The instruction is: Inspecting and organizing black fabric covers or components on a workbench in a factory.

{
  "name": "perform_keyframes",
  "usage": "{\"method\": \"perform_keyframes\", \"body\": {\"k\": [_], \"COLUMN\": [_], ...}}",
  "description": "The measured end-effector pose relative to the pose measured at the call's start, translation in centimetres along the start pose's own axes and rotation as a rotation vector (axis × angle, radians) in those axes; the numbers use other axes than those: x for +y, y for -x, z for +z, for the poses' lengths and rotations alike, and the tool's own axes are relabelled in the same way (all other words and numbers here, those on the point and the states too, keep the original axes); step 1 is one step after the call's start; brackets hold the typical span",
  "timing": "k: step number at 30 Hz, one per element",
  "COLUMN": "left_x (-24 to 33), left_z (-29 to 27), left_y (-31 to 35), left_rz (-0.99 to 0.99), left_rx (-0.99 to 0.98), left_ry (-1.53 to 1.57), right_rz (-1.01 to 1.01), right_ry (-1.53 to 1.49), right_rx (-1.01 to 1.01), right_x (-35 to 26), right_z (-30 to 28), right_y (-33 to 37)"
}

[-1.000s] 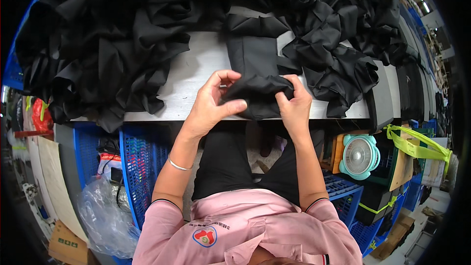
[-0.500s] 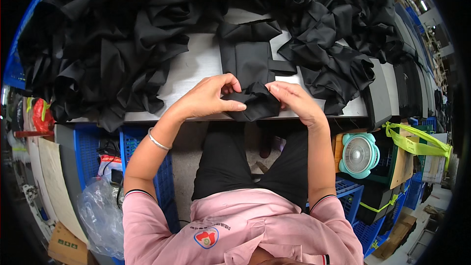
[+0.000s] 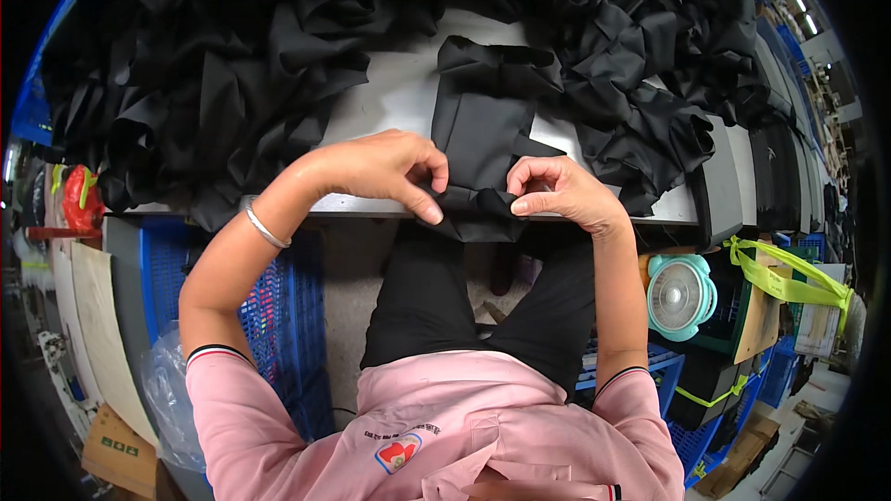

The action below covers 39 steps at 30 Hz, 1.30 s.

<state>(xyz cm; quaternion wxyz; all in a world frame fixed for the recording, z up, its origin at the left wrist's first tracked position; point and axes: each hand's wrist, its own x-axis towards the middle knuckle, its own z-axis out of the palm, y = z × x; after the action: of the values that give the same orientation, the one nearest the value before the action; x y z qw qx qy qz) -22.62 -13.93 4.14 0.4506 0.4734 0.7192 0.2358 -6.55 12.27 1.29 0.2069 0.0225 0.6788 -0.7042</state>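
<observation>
A black sewn fabric piece (image 3: 483, 125) lies at the table's front edge, its near end hanging over toward my lap. My left hand (image 3: 394, 172), with a silver bangle on the wrist, pinches the left side of that near end between thumb and curled fingers. At the right side of the same end, my right hand (image 3: 557, 193) grips the folded edge between thumb and forefinger. The fabric between both hands is bunched upward. A narrow black strap sticks out from the piece's right side, partly behind my right hand.
Heaps of black fabric (image 3: 213, 83) cover the left of the pale table (image 3: 385, 97), with another black heap (image 3: 631, 65) on the right. Below the edge stand a blue plastic crate (image 3: 278, 315) at left and a turquoise fan (image 3: 679, 297) at right. A cardboard box (image 3: 121, 455) sits lower left.
The fabric piece has shifted slightly right. My left forearm has swung outward, and the right hand's fingers have curled in more tightly on the folded edge.
</observation>
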Motion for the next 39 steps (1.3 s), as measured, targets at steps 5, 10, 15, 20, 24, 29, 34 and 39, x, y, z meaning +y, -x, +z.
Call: {"method": "perform_keyframes", "body": {"k": [5, 10, 15, 20, 24, 29, 34, 39], "left_x": [-0.8, 0.0, 1.1, -0.4, -1.0, -0.5, 0.6, 0.7], "left_z": [0.5, 1.5, 3.6, 4.1, 6.5, 8.6, 9.5, 8.2], "left_y": [1.0, 0.8, -0.3, -1.6, -3.0, -3.7, -4.2, -2.9], "left_rz": [0.137, 0.163, 0.19, 0.097, 0.147, 0.191, 0.202, 0.079], "left_rx": [0.014, 0.446, 0.776, 1.322, 1.167, 1.078, 1.208, 1.374], "left_ry": [-0.009, -0.025, 0.02, 0.104, 0.624, 0.778, 0.713, 0.056], "right_rz": [-0.001, -0.008, -0.21, -0.456, -0.221, -0.291, -0.338, -0.195], "right_ry": [0.08, 0.026, 0.363, 0.452, 0.135, -0.22, 0.114, 0.239], "right_rx": [-0.027, 0.01, 0.124, 1.076, 0.902, 0.679, 0.857, 1.121], "right_x": [0.2, -0.7, -0.1, 1.4, 2.2, 3.1, 3.7, 3.7], "right_z": [-0.2, -0.1, 2.5, 3.7, 2.7, 2.4, 2.7, 1.9], "right_y": [0.4, 1.1, 0.2, -1.5, -1.4, -1.0, -1.3, -1.0]}}
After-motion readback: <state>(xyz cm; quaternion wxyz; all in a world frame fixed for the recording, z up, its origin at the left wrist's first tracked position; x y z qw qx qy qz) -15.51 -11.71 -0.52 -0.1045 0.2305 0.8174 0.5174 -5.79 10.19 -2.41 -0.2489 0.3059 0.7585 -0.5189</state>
